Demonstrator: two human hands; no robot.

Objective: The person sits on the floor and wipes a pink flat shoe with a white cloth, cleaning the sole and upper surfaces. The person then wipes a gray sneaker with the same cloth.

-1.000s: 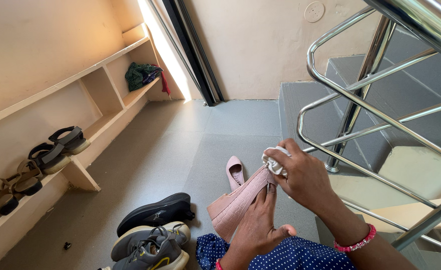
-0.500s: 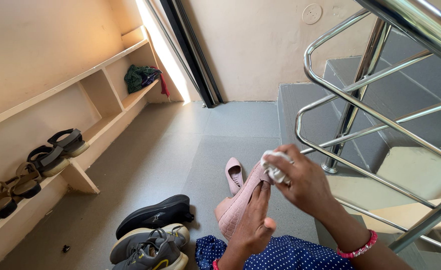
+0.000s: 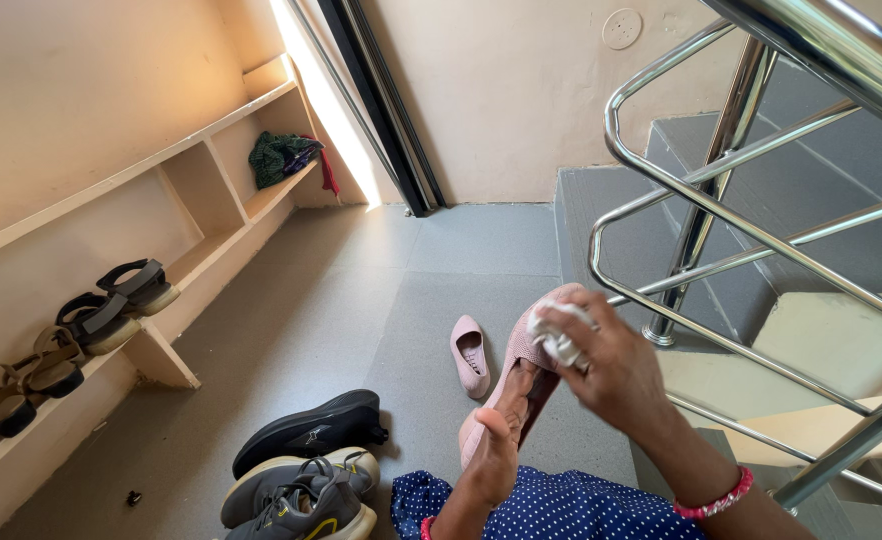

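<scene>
The left hand [image 3: 496,445] is closed around the heel end of a pink shoe [image 3: 523,372], fingers wrapped under it and thumb up along its side. The shoe is held in the air above the grey floor [image 3: 361,300], just over the person's blue dotted lap [image 3: 551,510]. Its long axis runs from the heel, low and near the body, up and away to the toe, which points forward and a little to the right, toward the steel railing [image 3: 721,210]. The right hand [image 3: 611,365] is curled shut on a small white cloth [image 3: 558,333] and presses it against the toe end. A second pink shoe [image 3: 469,355] lies on the floor just to the left (opening up, toe pointing away). Dark sneakers [image 3: 306,465] sit nearer, sandals [image 3: 111,310] on the shelf [image 3: 211,255] at left.
</scene>
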